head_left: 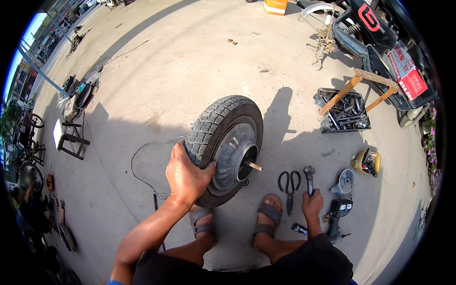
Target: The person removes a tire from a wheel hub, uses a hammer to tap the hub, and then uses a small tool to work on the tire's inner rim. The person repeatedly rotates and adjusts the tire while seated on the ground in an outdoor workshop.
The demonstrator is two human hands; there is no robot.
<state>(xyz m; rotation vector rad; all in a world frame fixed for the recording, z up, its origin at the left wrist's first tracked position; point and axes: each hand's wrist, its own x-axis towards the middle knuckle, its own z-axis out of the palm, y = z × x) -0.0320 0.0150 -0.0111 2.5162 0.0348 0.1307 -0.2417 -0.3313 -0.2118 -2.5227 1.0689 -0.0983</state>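
The left hand (pixel 186 176) is clamped over the tread of a small scooter wheel (pixel 227 147), palm on the tyre and thumb hooked toward the hub, holding it upright on its edge on the concrete just ahead of the sandalled left foot (pixel 202 223). The wheel's axle stub (pixel 253 166) sticks out sideways toward the right hand (pixel 312 203), so its long axis runs left to right across the body, not away from it. The right hand is closed around the handle of a hammer-like tool (pixel 309 179), whose head points away from the person; it sits well off to the right of the wheel. Black scissors (pixel 289 184) lie between the axle tip and that hand, and a cordless power tool (pixel 338 213) rests just to its right.
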